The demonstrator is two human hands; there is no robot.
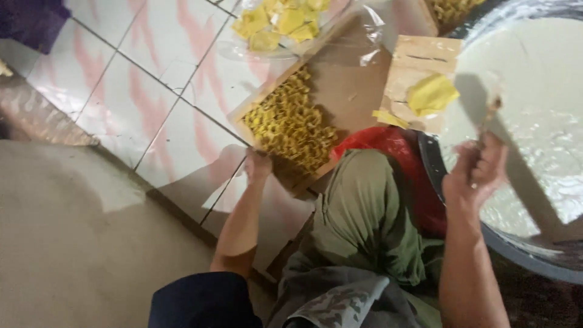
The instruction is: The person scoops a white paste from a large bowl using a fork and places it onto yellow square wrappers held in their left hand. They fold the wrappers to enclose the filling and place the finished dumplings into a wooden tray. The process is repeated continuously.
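Big round tub (461,182) of pale, wet filling paste (534,103) sits at my right, dark rim, glossy lumpy surface; judged heavy and sloppy, not something I'd shift. Next down, the flat wooden tray (355,85) lies on the tiled floor (121,103) in front of my knee, stiff board with a raised rim, brown bare base on the far half, near half packed with small yellow folded dumplings (291,124). The tray looks rigid and moderately light, best taken at the rim; the dumplings look soft, thin-skinned, easy to crush or stick, so pinch lightly at the folded edges. My left hand (258,165) rests on the tray's near edge, fingers curled over the rim beside the dumpling pile; whether that grip is really clamped I cannot tell. A small wooden board (419,61) lies across the tray corner and tub edge, with a yellow wrapper (432,92) on it, limp, floury-looking sheet, tears easily, lift by a corner. More yellow wrappers (279,21) sit stacked in clear plastic at the top. My right hand (477,173) is clenched around a thin wooden stick (489,115) held over the paste, stiff, light, maybe slick with paste near the tip. Red plastic bag (388,146) crumpled by my green trouser knee (364,206).
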